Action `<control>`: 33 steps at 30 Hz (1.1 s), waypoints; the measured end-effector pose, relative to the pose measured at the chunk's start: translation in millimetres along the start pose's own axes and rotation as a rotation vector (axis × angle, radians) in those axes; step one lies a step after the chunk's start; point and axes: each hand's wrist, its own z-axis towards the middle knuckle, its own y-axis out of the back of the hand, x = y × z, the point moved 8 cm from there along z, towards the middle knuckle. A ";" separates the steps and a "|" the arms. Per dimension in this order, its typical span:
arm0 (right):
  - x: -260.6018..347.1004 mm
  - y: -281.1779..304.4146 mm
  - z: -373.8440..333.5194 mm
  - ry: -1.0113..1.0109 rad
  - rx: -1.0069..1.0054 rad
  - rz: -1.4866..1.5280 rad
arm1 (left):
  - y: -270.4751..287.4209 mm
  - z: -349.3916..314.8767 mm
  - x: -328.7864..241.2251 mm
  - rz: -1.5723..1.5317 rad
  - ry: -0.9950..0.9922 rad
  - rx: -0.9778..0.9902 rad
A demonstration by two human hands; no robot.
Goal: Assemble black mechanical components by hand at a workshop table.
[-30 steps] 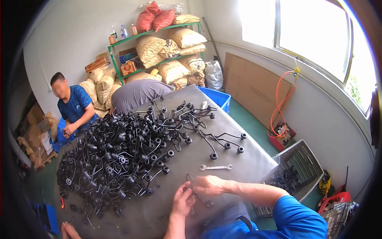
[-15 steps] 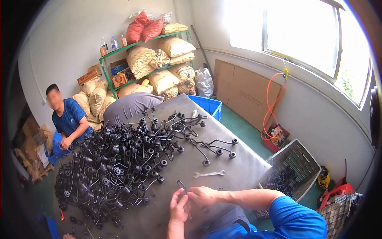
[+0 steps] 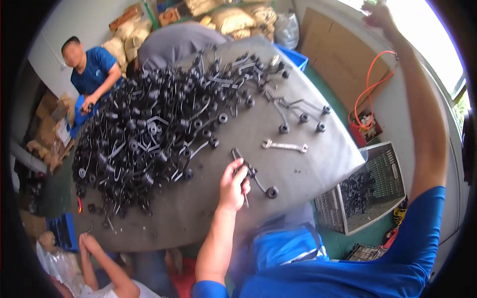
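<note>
pinching a black metal part [image 3: 251, 175], left hand [image 3: 232, 187] grip half hiding it, right hand [image 3: 378, 14] raised, grip unclear

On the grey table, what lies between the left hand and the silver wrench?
In the head view, only bare grey table lies between the left hand, which grips a black metal part, and the silver wrench.
</note>
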 end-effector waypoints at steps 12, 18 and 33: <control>48.0 -241.3 -421.8 0.640 0.764 -0.168 | 32.7 -14.5 -0.5 -0.064 -0.044 -0.069; 37.2 -262.7 -442.8 0.616 0.777 -0.277 | 30.2 -23.9 -26.1 0.031 -0.209 -0.143; 98.3 -241.8 -487.5 0.287 0.778 0.266 | 20.0 -35.9 -49.7 -0.086 -0.432 -0.242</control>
